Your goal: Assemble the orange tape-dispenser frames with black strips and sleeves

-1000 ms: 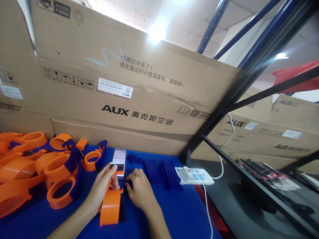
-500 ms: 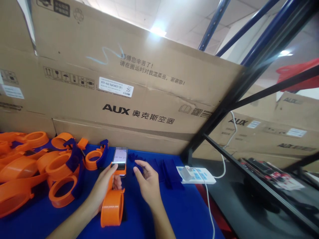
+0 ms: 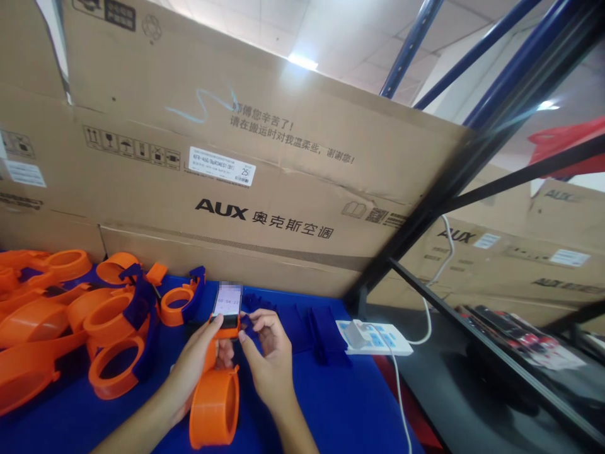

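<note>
My left hand (image 3: 191,362) is closed round the handle of an orange plastic tape dispenser (image 3: 208,407), its thumb on the black strip at the far end. The dispenser's round hub hangs toward me, over the blue table surface. My right hand (image 3: 271,353) is just to the right of that end, thumb and fingers pinched on a small dark blue plastic piece (image 3: 247,323). Fingers partly hide this piece, and I cannot tell whether it touches the dispenser. Right behind the dispenser's far end, a phone (image 3: 227,301) shows a running timer.
Several orange dispensers (image 3: 111,312), some with blue parts, are heaped at the left. Blue plastic parts (image 3: 326,334) lie at right, beside a white power strip (image 3: 375,337) with a cable. A large cardboard box (image 3: 265,183) stands behind the blue table (image 3: 340,410); a black rack post (image 3: 401,239) rises at right.
My right hand has moved left and slightly nearer, bringing the small blue piece close to the dispenser's far end. The left hand and dispenser have shifted slightly, showing more of the phone.
</note>
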